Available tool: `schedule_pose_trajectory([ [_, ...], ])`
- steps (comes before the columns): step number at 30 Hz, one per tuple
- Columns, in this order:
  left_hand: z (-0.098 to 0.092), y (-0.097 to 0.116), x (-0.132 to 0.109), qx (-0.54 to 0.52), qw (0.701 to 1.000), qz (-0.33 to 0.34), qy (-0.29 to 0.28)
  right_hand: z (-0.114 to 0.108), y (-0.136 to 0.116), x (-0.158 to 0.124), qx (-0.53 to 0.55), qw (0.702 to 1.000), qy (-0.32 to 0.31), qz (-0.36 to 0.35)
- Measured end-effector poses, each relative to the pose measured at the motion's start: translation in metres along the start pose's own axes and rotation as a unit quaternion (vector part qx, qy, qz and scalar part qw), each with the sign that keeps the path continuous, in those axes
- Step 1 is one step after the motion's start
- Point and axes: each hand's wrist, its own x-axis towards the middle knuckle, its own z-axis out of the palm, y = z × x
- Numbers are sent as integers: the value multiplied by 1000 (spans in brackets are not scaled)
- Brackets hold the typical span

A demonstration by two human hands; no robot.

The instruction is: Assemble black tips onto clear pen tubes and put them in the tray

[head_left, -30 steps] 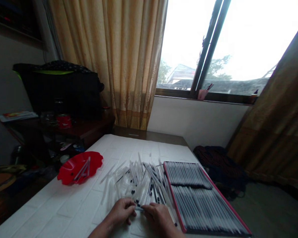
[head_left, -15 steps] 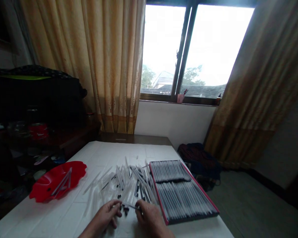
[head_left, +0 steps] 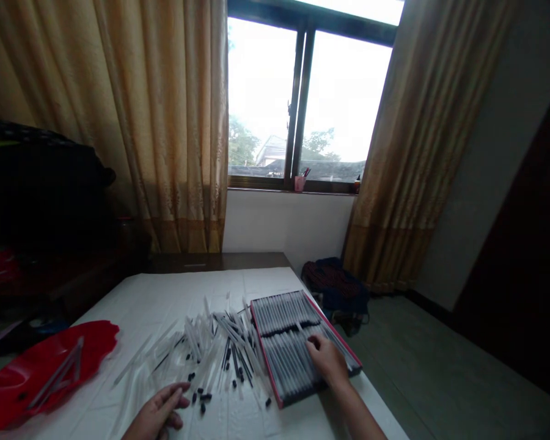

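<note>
My right hand (head_left: pixel 326 359) is over the shallow red-edged box (head_left: pixel 275 384), its fingers pinched around a clear pen (head_left: pixel 299 327) whose pale end shows just beyond the fingertips. Most of that pen is hidden by the hand. Two rows of clear pens with dark ends (head_left: pixel 284 310) fill the box. At the front of the table, my left hand (head_left: pixel 161 408) is open with its fingers apart and nothing visible in them. Small black caps (head_left: pixel 203 397) lie right beside it. Farther in, a heap of clear pen barrels (head_left: pixel 197 333) mixes with thin dark refills (head_left: pixel 235 357).
A red wavy-edged plate (head_left: pixel 89 342) holding a few clear barrels stands at the left of the white-covered table (head_left: pixel 165 293). Dark folded cloth (head_left: pixel 334 284) is beyond the table's right edge. A pink cup (head_left: pixel 299 183) with pens stands on the windowsill.
My right hand has moved right and away from the left hand, carrying the pen over the box. The left hand has loosened its fingers. The view has swung to the right.
</note>
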Motion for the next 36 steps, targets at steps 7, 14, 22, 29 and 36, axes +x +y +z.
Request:
schedule_pose_trajectory([
  [7, -1, -3, 0, -8, 1000, 8, 4, 9, -4, -6, -96, 995, -8, 9],
  [14, 2, 3, -7, -23, 1000, 9, -3, 10, -9, -11, -142, 990, -25, -12],
  [22, 3, 7, -14, -12, 1000, 13, -12, 11, -12, -12, -178, 983, -41, -17],
  [29, 4, 12, -18, -14, 1000, 12, -12, 9, -21, -10, -194, 980, -30, -25],
  [36, -1, 26, -33, -119, 993, 10, -9, 23, -74, -21, -120, 976, 7, -184],
])
